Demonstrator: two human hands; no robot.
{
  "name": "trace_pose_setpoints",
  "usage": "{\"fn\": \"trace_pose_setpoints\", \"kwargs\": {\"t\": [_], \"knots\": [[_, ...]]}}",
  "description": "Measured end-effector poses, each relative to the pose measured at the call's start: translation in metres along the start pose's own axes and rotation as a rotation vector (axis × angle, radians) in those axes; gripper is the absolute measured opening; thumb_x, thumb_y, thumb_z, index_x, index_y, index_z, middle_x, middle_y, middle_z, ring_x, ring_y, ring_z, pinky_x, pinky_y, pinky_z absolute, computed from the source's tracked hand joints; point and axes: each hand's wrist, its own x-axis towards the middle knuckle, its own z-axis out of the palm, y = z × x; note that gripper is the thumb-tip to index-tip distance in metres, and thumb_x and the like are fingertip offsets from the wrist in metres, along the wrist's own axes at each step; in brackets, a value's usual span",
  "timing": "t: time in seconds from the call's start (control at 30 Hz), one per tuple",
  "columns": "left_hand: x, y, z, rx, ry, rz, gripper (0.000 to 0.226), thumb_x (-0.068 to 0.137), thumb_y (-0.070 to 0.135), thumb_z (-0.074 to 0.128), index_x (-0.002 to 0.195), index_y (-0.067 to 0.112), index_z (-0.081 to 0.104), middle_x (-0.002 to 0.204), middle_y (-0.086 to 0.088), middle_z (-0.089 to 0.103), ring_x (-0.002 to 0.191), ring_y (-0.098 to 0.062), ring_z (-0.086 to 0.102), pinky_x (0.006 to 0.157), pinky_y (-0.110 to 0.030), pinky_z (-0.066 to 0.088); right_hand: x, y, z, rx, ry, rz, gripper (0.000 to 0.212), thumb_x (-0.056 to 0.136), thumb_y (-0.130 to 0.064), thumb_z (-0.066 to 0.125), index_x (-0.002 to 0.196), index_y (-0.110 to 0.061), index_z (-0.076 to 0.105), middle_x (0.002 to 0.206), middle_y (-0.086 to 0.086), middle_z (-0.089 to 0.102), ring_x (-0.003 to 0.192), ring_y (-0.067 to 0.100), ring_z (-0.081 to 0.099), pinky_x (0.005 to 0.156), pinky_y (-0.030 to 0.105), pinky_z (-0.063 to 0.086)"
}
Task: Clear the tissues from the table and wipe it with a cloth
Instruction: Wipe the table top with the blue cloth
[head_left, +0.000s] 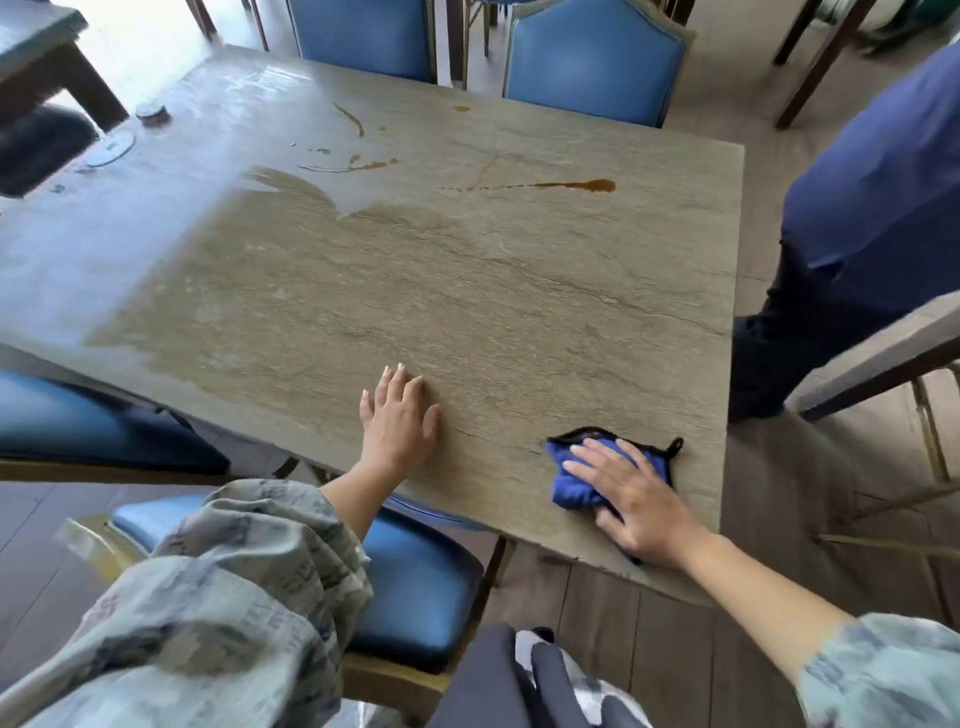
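Lying crumpled under right hand (631, 499): blue cloth (574, 486)

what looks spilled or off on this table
Brown liquid is spilled on the far part of the table: a long streak ending in a puddle at far right, thinner smears toward the middle, and a small spot near the far edge. The right hand presses the blue cloth at the near edge, away from them.

Blue cloth (576, 480) bunched near table (415, 270) right corner.
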Motion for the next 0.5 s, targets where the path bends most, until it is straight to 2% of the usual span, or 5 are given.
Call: {"fn": "trace_pose_setpoints", "kwargs": {"t": [0.1,0.2,0.27,0.33,0.5], "knots": [[-0.009,0.027,0.013,-0.049,0.024,-0.052,0.047,0.097,0.03,0.039,0.142,0.017,0.033,0.16,-0.007,0.011,0.148,-0.021,-0.003,0.117,-0.054,-0.006,0.016,0.011,-0.006,-0.019,0.061,0.235,0.061,0.079,-0.033,0.042,0.139,-0.022,0.044,0.146,0.003,0.046,0.139,0.02,0.034,0.114,0.04,0.013],[-0.019,0.044,0.024,-0.065,0.076,-0.102,0.045,0.096,0.031,0.04,0.139,0.018,0.036,0.16,-0.007,0.009,0.148,-0.021,-0.007,0.112,-0.057,-0.014,0.05,-0.009,0.003,-0.016,0.135,0.484,0.059,0.079,-0.036,0.037,0.132,-0.016,0.053,0.14,0.008,0.052,0.134,0.026,0.043,0.11,0.047,0.019],[-0.025,0.052,0.03,-0.061,0.085,-0.112,0.045,0.096,0.034,0.039,0.138,0.019,0.037,0.16,-0.006,0.01,0.148,-0.021,-0.005,0.112,-0.059,-0.014,0.061,-0.027,0.009,-0.019,0.178,0.567,0.057,0.081,-0.039,0.038,0.13,-0.015,0.055,0.137,0.009,0.054,0.132,0.028,0.045,0.109,0.049,0.02],[-0.031,0.054,0.036,-0.009,0.09,-0.095,0.047,0.098,0.037,0.036,0.141,0.021,0.034,0.16,-0.003,0.012,0.148,-0.019,-0.003,0.113,-0.059,-0.013,0.05,-0.037,0.015,-0.039,0.194,0.485,0.054,0.084,-0.039,0.042,0.131,-0.016,0.054,0.139,0.008,0.052,0.133,0.028,0.044,0.11,0.05,0.018],[-0.033,0.052,0.041,0.021,0.137,-0.072,0.048,0.098,0.038,0.034,0.142,0.018,0.037,0.159,-0.004,0.017,0.148,-0.019,0.002,0.118,-0.051,-0.007,-0.025,-0.011,0.009,-0.006,0.087,0.068,0.058,0.081,-0.029,0.051,0.138,-0.021,0.047,0.149,-0.001,0.041,0.143,0.017,0.028,0.114,0.05,0.018]]}}
